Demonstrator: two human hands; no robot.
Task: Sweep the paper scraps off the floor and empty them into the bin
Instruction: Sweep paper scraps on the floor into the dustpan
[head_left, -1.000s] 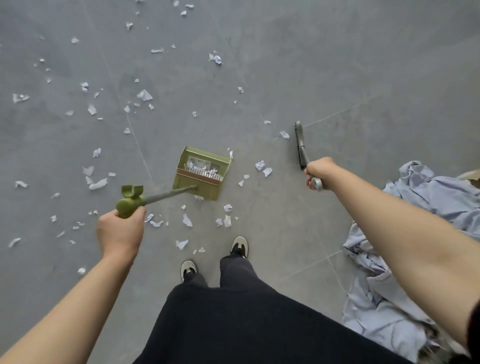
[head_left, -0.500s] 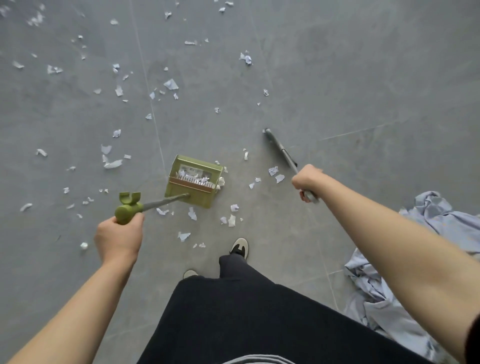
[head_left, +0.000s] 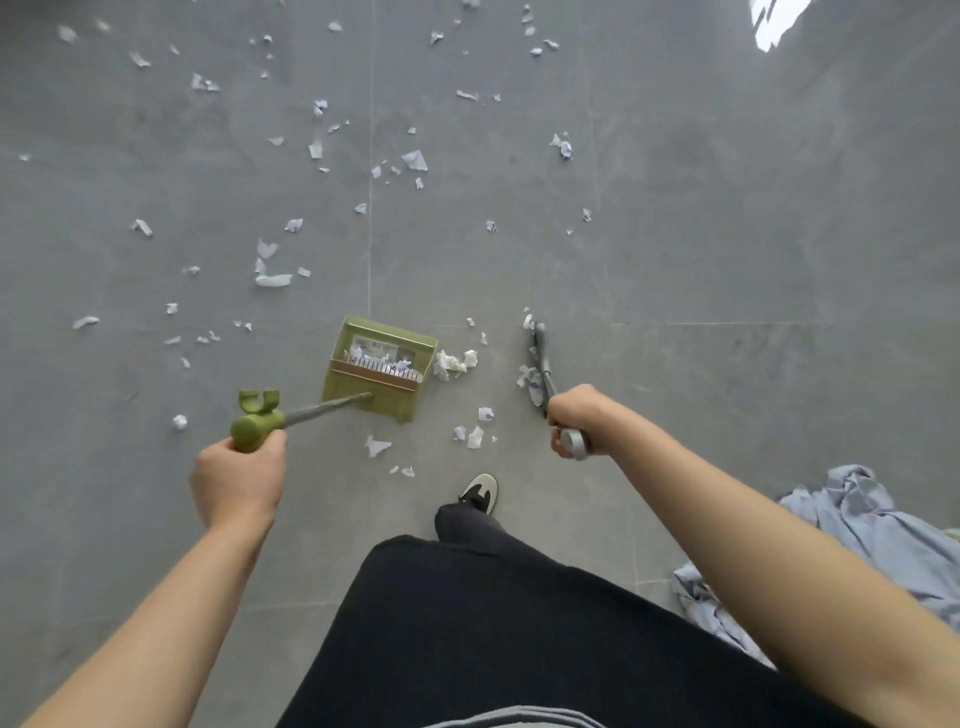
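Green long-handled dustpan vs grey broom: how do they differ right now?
The green long-handled dustpan is boxy, already holding paper scraps; the grey broom looks thin, dark, edge-on. The left hand grips the dustpan's green handle end, the right hand the broom's grey one. Both reach the floor.

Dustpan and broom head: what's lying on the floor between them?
In the head view, crumpled paper scraps lie beside the dustpan; bare floor, then scraps against the broom head.

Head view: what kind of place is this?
Probably an indoor room, home or office unclear: large grey floor tiles, a heap of pale blue cloth on the floor, and a green long-handled dustpan among paper scraps.
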